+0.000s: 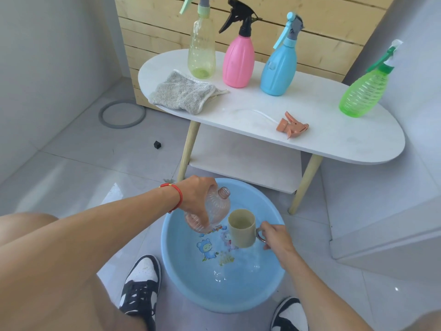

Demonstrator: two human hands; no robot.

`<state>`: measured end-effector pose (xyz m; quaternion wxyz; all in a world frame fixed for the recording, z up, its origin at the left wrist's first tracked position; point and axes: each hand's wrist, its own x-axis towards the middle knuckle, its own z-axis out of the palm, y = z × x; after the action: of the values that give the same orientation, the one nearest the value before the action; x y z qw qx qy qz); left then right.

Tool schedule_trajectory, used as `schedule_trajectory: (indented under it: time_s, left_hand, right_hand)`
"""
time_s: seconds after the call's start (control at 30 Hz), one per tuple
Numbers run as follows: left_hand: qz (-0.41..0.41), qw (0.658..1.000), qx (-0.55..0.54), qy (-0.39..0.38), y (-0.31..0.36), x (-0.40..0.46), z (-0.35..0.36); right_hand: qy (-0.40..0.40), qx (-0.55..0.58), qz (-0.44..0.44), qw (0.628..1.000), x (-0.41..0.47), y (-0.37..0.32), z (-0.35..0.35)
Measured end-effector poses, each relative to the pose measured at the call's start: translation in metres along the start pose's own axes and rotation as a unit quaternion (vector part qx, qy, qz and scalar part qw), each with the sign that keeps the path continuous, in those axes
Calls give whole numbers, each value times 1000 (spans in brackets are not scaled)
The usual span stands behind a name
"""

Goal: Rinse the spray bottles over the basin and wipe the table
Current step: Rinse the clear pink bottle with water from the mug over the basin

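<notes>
In the lower middle of the frame, over the blue basin (269, 290), we see the left hand (195, 197) with its fingers clamped around a clear bottle (214, 209) whose trigger head is off; the bottle tilts with its open neck toward the upper right. Just beside it, the right hand (274, 237) has its fingers closed on the handle of a beige cup (241, 229), held upright over the shallow water. We judge the step to be scooping water to pour into the bottle. The neck is narrow, so a careless pour may spill past it onto the floor, and the wet bottle could slip. In the upper half, on the white table (334, 139), the orange spray head (292, 126) lies near the front edge, where a wipe with the grey cloth (181, 94) could knock it off. Four other spray bottles stand there, not yet rinsed as far as we can tell.
</notes>
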<state>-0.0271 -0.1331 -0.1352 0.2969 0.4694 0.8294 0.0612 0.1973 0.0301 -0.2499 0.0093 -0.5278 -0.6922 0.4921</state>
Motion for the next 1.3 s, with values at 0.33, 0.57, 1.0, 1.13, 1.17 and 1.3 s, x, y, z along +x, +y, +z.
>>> schedule_trajectory:
  time_s: [0.33,0.57,1.0,1.13,1.17,1.3]
  left_hand:
    - [0,998,-38,44,-2,4,1]
    - [29,994,-79,65,9,4,-1]
    - [35,995,-64,68,14,4,0]
    - [38,995,-66,63,14,5,0]
    - [38,995,-67,61,14,5,1]
    - [40,996,-60,51,15,5,1]
  right_hand:
    - [37,-13,-183,982,-35,-93,-91]
    - [144,-92,-297,939,-67,-136,-108]
    - [234,-191,-384,872,-85,-140,-79]
    - [241,-207,-414,853,-84,-140,-76]
    - [242,-213,-420,849,-83,-139,-74]
    - [253,-240,-439,828,-81,-135,-71]
